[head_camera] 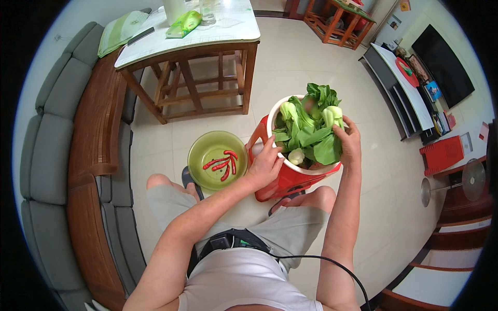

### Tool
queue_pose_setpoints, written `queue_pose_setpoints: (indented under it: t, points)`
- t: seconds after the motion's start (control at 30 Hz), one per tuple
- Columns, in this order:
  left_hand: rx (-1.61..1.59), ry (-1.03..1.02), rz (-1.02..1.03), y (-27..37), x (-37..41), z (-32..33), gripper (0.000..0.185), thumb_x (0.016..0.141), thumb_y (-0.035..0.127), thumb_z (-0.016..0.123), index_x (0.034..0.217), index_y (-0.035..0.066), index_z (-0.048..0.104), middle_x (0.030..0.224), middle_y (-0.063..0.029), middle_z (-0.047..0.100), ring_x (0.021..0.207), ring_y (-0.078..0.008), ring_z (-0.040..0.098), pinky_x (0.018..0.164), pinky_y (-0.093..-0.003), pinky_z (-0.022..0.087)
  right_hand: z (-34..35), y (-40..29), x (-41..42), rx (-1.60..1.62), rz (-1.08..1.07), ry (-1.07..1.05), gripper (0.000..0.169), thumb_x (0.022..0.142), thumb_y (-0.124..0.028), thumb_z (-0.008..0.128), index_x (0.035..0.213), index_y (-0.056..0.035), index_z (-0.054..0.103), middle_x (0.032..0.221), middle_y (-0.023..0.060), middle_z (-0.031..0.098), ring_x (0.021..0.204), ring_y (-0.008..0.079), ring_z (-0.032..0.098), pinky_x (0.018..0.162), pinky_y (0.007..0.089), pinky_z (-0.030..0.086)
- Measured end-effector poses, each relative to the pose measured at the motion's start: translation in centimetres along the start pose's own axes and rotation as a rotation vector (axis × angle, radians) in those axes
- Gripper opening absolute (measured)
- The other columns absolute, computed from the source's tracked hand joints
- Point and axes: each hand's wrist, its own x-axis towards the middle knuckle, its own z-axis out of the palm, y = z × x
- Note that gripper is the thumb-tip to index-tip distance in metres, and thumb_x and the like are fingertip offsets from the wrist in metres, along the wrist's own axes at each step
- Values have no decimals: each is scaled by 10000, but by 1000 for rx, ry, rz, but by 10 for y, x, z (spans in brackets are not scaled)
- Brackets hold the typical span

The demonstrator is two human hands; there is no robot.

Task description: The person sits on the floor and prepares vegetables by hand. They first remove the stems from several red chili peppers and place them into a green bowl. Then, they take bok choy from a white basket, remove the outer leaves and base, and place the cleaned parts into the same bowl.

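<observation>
A white-rimmed basin [274,110] heaped with bok choy [307,124] stands in front of me on a red plastic stool [278,184]. My right hand [349,140] is at its right side, thumb and fingers closed around a bok choy [333,116] with a pale stem and large dark leaves. On the near left rim rests my left hand [266,165], fingers apart and nothing visible in them. Left of the stool, a green plastic basin [198,171] on the floor contains several red chili peppers [221,165].
Behind the green basin stands a wooden table [229,33] bearing a green packet [184,24] and a glass [207,15]. A grey-cushioned wooden sofa [91,128] runs along the left. At right are a TV cabinet [400,89] and a fan [472,179]. A black cable [330,259] trails from my waist.
</observation>
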Motion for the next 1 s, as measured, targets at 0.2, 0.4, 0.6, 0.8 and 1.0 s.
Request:
queue_pose_setpoints:
  t: [0.2, 0.4, 0.6, 0.8, 1.0]
  points:
    - [6, -22, 24, 9, -8, -2, 402, 864, 101, 578, 1191, -114, 488, 1358, -354, 344, 1218, -462, 437, 1005, -436, 396, -2, -26, -10, 374, 5, -39, 478, 856, -113, 619, 1276, 51, 460, 1098, 153, 601, 970, 212, 614, 847, 321, 511]
    - [-46, -151, -74, 21, -15, -4, 476, 841, 90, 581, 1225, -157, 446, 1355, -338, 353, 1259, -436, 403, 1028, -413, 384, 22, -11, -22, 485, 140, -199, 361, 898, -218, 588, 1184, 2, 579, 1112, 82, 632, 1003, 185, 606, 895, 311, 483]
    - [-144, -53, -65, 5, -38, -12, 521, 834, 88, 591, 1303, -63, 424, 1412, -255, 335, 1063, -399, 570, 912, -403, 472, 58, -12, -58, 406, 158, -312, 466, 881, -146, 578, 1277, 72, 468, 1129, 131, 604, 983, 193, 613, 859, 309, 508]
    - [-235, -24, -454, -10, -93, -62, 435, 939, 229, 541, 1295, -9, 466, 1195, -191, 558, 920, -236, 642, 766, -325, 521, 87, -13, -113, 104, 203, -410, 527, 812, -129, 674, 1262, 81, 498, 1153, 127, 593, 1000, 187, 590, 877, 292, 466]
    - [-654, 45, -468, -13, -79, -123, 503, 980, 349, 482, 1363, 33, 401, 1157, -97, 550, 886, -158, 630, 710, -266, 516, 141, -13, -128, -305, 37, -775, 460, 749, -183, 726, 1147, 14, 608, 1047, 91, 638, 948, 174, 598, 862, 295, 459]
